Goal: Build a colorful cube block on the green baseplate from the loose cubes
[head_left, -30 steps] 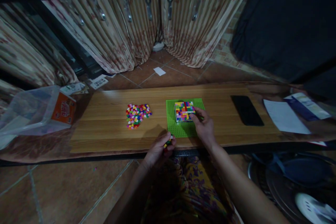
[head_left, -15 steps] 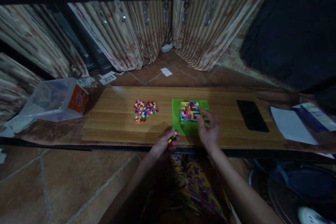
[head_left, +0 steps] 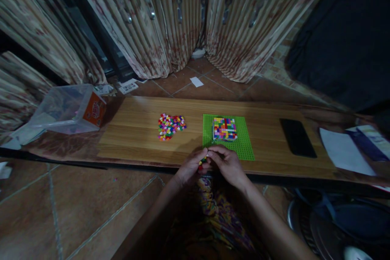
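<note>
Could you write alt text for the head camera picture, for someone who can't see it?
A person's left hand and right hand meet over a few small coloured bricks at the near edge of a wooden board. Beyond them lies a green baseplate carrying a multicoloured brick block, with a pile of loose bricks to its left.

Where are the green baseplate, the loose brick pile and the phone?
green baseplate (head_left: 243, 146): head view, bare studded front corner.
loose brick pile (head_left: 170, 126): head view, middle of the heap.
phone (head_left: 297, 143): head view, centre of the dark screen.
</note>
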### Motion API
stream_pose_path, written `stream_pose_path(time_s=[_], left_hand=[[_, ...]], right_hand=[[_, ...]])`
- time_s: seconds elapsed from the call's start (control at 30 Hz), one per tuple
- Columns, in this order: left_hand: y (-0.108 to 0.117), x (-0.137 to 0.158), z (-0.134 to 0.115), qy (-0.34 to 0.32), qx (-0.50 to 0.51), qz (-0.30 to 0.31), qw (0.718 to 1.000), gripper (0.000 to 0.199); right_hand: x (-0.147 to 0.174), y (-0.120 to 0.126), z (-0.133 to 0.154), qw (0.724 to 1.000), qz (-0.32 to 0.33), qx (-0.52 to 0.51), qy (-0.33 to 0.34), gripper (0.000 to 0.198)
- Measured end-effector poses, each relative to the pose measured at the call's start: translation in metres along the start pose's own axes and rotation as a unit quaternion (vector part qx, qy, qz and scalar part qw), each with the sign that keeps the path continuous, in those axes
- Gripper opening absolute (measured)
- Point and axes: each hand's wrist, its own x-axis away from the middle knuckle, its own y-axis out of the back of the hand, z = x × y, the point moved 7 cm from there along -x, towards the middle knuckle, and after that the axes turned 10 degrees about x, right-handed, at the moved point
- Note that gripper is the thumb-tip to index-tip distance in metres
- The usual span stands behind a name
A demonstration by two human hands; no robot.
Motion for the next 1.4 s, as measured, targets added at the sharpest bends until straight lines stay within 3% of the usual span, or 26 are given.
stream_pose_path(time_s=[0.33, 0.53, 0.8, 1.0, 1.2, 1.4], left_hand=[[0.002, 0.001, 0.003, 0.012, 0.004, -0.008, 1.000, 0.038], [0.003, 0.000, 0.003, 0.035, 0.036, 0.005, 0.999, 0.034], [0.006, 0.001, 0.002, 0.053, 0.063, -0.015, 0.996, 0.025], [0.007, 0.001, 0.004, 0.053, 0.058, -0.010, 0.997, 0.026], [0.008, 0.000, 0.004, 0.053, 0.056, -0.004, 0.997, 0.028], [0.008, 0.000, 0.005, 0.049, 0.056, -0.002, 0.997, 0.030]], right_hand=[[0.004, 0.004, -0.005, 0.998, -0.061, -0.017, -0.010, 0.026], [0.006, -0.001, -0.020, 0.972, -0.087, -0.193, -0.105, 0.026], [0.003, 0.039, -0.023, 0.945, -0.165, -0.257, -0.114, 0.022], [-0.002, 0.063, -0.027, 0.949, -0.213, -0.211, -0.095, 0.020], [-0.010, 0.077, -0.019, 0.968, -0.220, -0.114, -0.049, 0.020], [-0.018, 0.082, 0.003, 0.964, -0.233, 0.102, 0.080, 0.012]])
